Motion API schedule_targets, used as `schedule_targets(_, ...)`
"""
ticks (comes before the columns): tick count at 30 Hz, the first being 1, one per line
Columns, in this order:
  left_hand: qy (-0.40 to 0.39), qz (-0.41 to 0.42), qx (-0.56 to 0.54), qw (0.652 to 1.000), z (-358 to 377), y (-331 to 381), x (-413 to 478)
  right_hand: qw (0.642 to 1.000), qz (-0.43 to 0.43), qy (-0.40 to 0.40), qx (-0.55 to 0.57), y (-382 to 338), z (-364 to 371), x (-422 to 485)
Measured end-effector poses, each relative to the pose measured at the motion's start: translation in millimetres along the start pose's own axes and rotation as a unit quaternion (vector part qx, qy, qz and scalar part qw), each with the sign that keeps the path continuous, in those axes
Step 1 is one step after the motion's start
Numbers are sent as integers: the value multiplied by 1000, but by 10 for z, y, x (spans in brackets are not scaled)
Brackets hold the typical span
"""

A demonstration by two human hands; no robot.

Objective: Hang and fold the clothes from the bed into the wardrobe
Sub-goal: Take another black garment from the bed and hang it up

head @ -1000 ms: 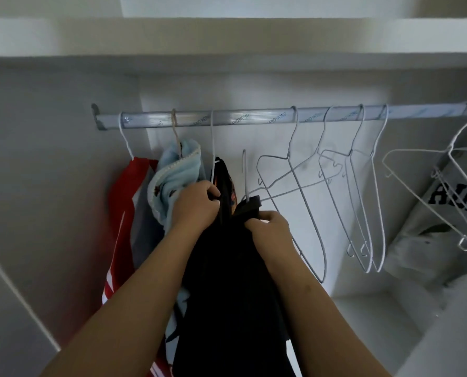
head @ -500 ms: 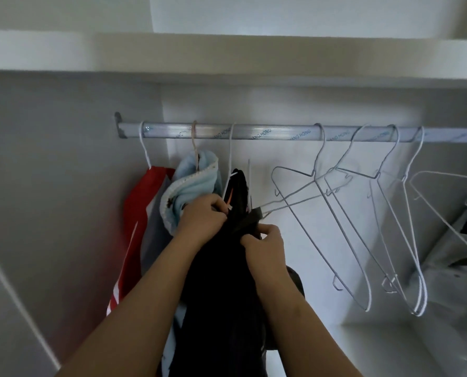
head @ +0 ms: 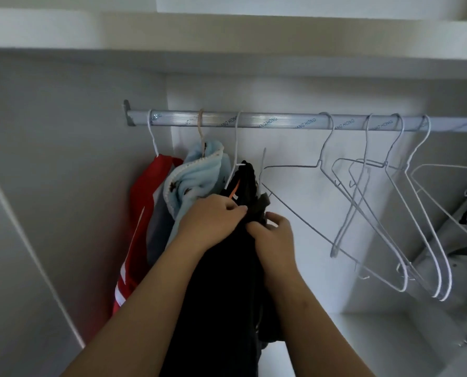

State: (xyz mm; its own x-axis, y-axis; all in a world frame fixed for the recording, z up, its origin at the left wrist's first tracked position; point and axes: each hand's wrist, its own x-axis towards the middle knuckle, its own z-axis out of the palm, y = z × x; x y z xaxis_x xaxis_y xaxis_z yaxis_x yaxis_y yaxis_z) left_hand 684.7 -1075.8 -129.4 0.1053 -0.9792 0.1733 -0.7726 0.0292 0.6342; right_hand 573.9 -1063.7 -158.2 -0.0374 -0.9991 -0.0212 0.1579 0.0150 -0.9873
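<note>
Gripping the top of a black garment [head: 226, 295], the left hand [head: 213, 216] and the right hand [head: 274, 235] sit close together below the wardrobe rail [head: 281, 122], fingers curled into the dark cloth. Whether they also pinch wire underneath is hidden by the folds. A thin wire hook [head: 263, 159] rises just above the hands and stops short of the rail; the rest of that hanger is lost in the cloth. A white hanger [head: 236, 142] hooked on the rail runs into black cloth above the left hand; whether that is the same garment cannot be told. The garment's lower part is cut off between the forearms. Toward the rail's left end hang a red garment [head: 142, 213] and a light blue fleece [head: 197, 180]. Empty wire hangers [head: 390, 213] crowd the right half, tangled and hard to count. A lettered grey garment [head: 466, 227] is cut off at far right, under the white wardrobe shelf [head: 226, 58].
</note>
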Motion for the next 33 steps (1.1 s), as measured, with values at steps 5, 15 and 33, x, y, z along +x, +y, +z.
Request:
schedule_targets(5, 80, 20, 7, 997, 16, 13, -5, 999, -35, 12, -18, -204, -170, 76)
schedule_targets(15, 102, -4, -62, 993, -8, 63, 224, 997, -76, -5, 2, -691, -122, 356)
schedule_targets(33, 99, -1, -123, 987, 266, 22, 182, 984, -77, 19, -163, -319, -363, 759)
